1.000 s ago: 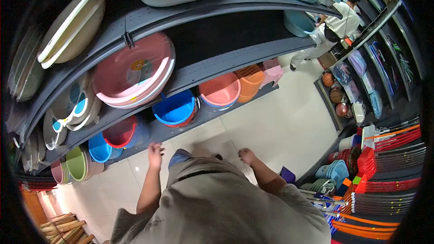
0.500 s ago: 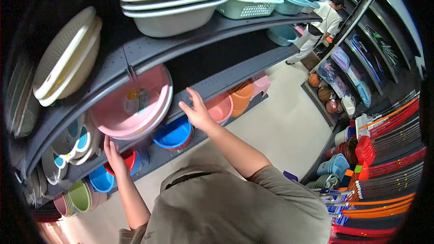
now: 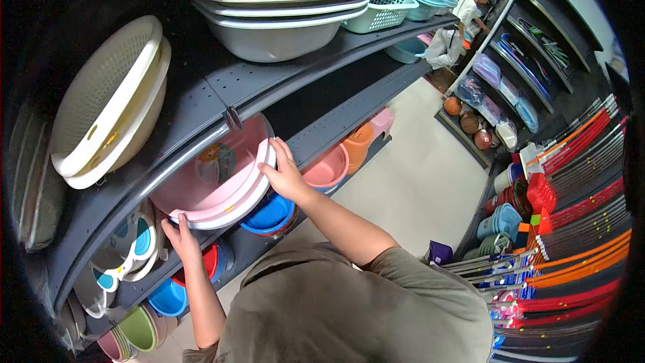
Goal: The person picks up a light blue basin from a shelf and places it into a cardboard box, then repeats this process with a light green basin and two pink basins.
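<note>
A pink basin (image 3: 232,191), nested with a pale basin (image 3: 245,210) under it, sits on the middle shelf with a sticker on its inner floor. My right hand (image 3: 287,173) grips the rim at the right side, thumb and fingers apart across the edge. At the front left of the rim, my left hand (image 3: 183,240) holds on with its fingertips. Part of the basins is hidden behind the upper shelf's front edge.
Overhead, the upper shelf (image 3: 252,84) carries stacked white basins (image 3: 282,37), cream colanders (image 3: 114,107) and a green basket (image 3: 379,13). Blue basins (image 3: 269,215) and pink basins (image 3: 327,167) stand lower down. A person (image 3: 463,20) is at the far end of the aisle, near several basketballs (image 3: 468,123).
Both hands have closed in from beside the pink basin onto its rim. The view has shifted, bringing the shelves nearer.
</note>
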`<state>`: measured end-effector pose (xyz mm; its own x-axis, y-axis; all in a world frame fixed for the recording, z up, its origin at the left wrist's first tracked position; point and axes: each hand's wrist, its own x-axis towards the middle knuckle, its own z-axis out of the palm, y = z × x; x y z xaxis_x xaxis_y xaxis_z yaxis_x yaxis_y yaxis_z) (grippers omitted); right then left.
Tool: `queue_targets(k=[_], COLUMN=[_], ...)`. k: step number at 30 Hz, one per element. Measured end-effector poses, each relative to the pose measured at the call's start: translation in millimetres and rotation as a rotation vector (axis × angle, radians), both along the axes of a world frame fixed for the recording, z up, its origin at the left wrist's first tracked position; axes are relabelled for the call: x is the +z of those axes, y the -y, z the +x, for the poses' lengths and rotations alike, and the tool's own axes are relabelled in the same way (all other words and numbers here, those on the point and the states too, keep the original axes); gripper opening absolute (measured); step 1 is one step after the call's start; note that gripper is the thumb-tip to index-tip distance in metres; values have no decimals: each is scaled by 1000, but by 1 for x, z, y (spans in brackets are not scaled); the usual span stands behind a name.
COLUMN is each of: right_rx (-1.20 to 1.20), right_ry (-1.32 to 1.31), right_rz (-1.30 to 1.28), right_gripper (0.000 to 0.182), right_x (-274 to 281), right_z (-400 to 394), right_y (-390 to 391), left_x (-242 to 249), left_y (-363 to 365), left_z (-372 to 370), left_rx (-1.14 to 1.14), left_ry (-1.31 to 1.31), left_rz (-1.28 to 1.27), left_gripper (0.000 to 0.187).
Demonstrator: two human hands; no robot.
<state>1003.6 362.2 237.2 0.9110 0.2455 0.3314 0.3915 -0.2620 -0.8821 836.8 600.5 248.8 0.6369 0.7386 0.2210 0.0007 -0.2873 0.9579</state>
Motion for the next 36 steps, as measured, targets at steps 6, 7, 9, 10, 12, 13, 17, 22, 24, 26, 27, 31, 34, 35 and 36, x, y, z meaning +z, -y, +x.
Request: queue_targets(k=[6, 7, 9, 10, 12, 13, 17, 22, 24, 26, 27, 31, 34, 35, 36], right_rx=[-71, -77, -101, -102, -84, -78, -73, -40, 63, 224, 283, 275, 460, 461, 484], right_ry=[-6, -5, 29, 29, 19, 16, -10, -49, 38, -119, -121, -105, -125, -127, -118], right_rz=[-182, -185, -161, -164, -120, -121, -71, -52, 104, 402, 506, 582, 563, 559, 607], right_gripper=[84, 84, 84, 84, 84, 84, 82, 75, 76, 79, 80, 82, 82, 82, 85], right_x=[8, 6, 2, 2, 1, 0, 3, 32, 56, 68, 74, 92, 82, 79, 85], right_z=[4, 5, 6, 6, 5, 4, 4, 4, 0, -4, -5, -13, -8, -8, -11], right_y=[-16, -18, -21, -22, -23, -24, -26, -21, -25, -26, -27, -21, -10, -8, -7], left_x=[-14, -11, -25, -32, -40, -41, -47, 14, 7, 7, 15, 47, 45, 47, 49], left_y=[-28, -29, -40, -45, -49, -50, -60, -24, -26, -28, -24, 5, -2, -3, -4], left_z=[14, 18, 25, 26, 23, 19, 14, 13, 14, 10, 5, 6, -4, -4, -5], left_rx=[20, 76, 52, 35, 29, 25, 48, -46, -41, -88, -118, 3, -30, -28, -29], left_ry=[-86, -156, -110, -65, -9, 47, -49, 45, 144, 90, 50, 248, 191, 190, 236], left_rz=[-90, -66, -8, 52, 69, 89, 36, -111, -106, -132, -193, -156, -189, -193, -232], left_gripper=[40, 37, 35, 34, 33, 32, 32, 28, 31, 40, 55, 35, 36, 36, 36])
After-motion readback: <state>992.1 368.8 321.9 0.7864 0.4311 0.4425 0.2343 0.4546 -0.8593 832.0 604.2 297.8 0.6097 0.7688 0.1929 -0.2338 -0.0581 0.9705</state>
